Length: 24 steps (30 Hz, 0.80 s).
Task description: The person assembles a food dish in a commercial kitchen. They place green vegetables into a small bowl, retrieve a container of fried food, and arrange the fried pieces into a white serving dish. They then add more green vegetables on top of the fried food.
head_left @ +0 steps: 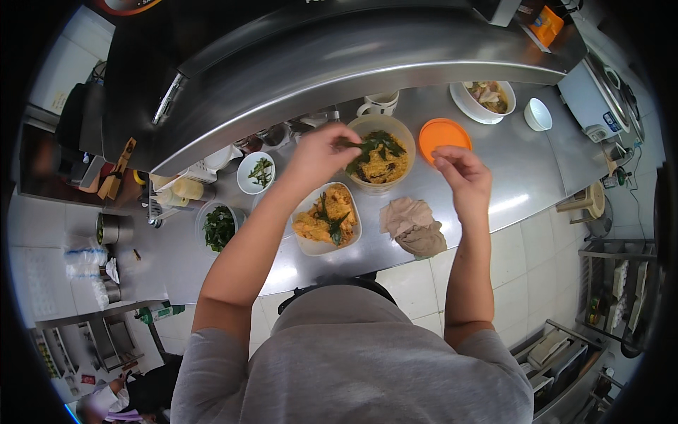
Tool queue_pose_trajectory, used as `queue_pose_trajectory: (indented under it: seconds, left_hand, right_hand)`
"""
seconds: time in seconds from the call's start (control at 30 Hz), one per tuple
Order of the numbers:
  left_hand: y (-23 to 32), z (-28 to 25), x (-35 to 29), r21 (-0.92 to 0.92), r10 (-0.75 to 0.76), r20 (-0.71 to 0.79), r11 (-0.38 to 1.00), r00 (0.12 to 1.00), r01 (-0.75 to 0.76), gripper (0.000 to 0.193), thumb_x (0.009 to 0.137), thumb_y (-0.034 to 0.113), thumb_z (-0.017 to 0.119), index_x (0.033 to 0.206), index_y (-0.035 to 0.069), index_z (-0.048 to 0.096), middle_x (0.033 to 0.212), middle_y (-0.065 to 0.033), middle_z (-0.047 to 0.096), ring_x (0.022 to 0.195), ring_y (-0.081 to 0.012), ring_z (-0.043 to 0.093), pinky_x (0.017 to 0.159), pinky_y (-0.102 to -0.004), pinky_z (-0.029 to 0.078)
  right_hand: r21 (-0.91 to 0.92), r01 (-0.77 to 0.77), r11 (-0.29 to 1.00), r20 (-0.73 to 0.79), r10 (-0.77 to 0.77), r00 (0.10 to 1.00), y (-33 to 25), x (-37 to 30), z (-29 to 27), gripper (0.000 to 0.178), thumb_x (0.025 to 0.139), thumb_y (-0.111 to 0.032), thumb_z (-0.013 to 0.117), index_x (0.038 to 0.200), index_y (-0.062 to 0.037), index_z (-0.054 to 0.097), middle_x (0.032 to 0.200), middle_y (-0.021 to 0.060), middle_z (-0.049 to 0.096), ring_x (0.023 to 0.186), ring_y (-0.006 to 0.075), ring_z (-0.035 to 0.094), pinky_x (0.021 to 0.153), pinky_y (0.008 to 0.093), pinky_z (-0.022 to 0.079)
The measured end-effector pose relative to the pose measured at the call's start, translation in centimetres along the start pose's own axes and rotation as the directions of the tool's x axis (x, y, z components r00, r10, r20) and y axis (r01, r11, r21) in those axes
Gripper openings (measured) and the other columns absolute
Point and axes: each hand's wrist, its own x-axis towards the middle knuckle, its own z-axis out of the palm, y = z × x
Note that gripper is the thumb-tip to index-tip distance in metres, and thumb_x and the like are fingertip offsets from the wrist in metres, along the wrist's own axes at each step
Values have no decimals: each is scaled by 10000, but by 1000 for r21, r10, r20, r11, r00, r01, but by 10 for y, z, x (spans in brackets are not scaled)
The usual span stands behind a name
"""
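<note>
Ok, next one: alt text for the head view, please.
Seen from above, a person's left hand drops green leaves onto yellow food in a round tub on a steel counter, the right hand raised beside an orange lid. Nearer sit a similar garnished dish and a crumpled cloth.

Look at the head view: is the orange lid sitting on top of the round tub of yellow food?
No, the orange lid lies flat on the steel counter beside the open round tub.

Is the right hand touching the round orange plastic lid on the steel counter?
Cannot tell. In the head view the right hand overlaps the near edge of the round orange plastic lid, fingers pinched, but looking down, no contact or gap shows plainly.
</note>
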Motion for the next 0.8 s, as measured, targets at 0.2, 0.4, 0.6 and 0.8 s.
queue_pose_trajectory:
  seconds: [0.2, 0.4, 0.6, 0.8]
  left_hand:
    - [5, 18, 10, 348, 139, -131, 934, 982, -85, 312, 777, 201, 681, 1069, 99, 639, 1041, -89, 626, 643, -182, 600, 641, -308, 491]
    - [-20, 12, -18, 262, 121, -357, 965, 926, -25, 311, 790, 136, 642, 1093, 75, 619, 1065, -102, 603, 634, -171, 581, 617, -294, 481]
    - [-21, -10, -69, 168, 58, -401, 986, 914, 11, 315, 788, 66, 643, 1101, 79, 611, 1099, -78, 589, 690, -115, 565, 588, -236, 459]
    - [-24, -21, -111, 85, -48, -373, 993, 927, 86, 305, 801, 15, 624, 1101, 66, 605, 1151, -67, 573, 749, -74, 551, 575, -195, 448]
  right_hand:
    - [-622, 257, 740, 391, 10, 920, 10, 48, 53, 272, 776, -117, 668, 1029, -21, 645, 942, 129, 663, 868, 239, 638, 803, 339, 495]
    - [-893, 384, 236, 446, 339, 829, 36, 64, 129, 366, 764, -189, 658, 1115, -91, 623, 1015, 168, 647, 982, 300, 608, 847, 398, 487]
    - [-778, 529, 341, 628, 368, 686, 13, 78, 114, 366, 771, -185, 663, 1123, -98, 619, 1112, 176, 607, 1020, 295, 592, 869, 372, 488]
    - [-824, 495, 274, 555, 562, 613, 16, 86, 109, 676, 604, -204, 784, 1225, -91, 544, 1085, 167, 622, 1030, 308, 585, 878, 375, 468]
